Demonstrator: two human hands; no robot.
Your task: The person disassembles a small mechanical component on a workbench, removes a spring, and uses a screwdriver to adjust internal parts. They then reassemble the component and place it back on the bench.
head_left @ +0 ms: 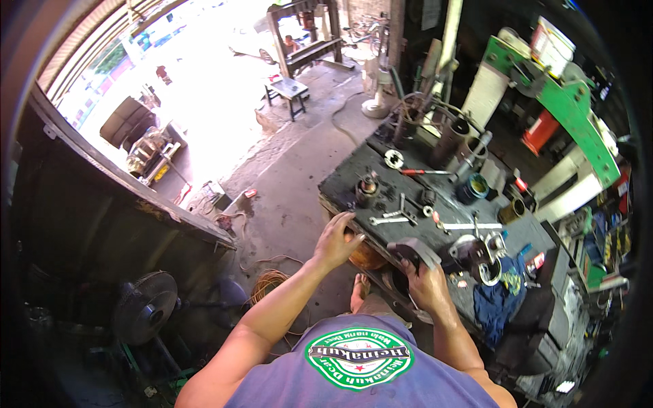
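Note:
My left hand (335,242) is at the front edge of the dark workbench (343,183), fingers curved and apart; whether they touch the edge I cannot tell. My right hand (425,285) grips a dark grey metal piece (416,250) at that edge. Just beyond lie several wrenches (388,220) and a small upright metal assembly (367,190). A larger metal housing (469,251) sits right of my right hand, with a blue rag (496,309) below it.
A green and white steel frame (571,109) rises behind the bench. A standing fan (148,307) is at lower left, near a coiled hose (266,287). A small table (286,88) stands by the bright doorway. My bare foot (359,292) is below the bench edge.

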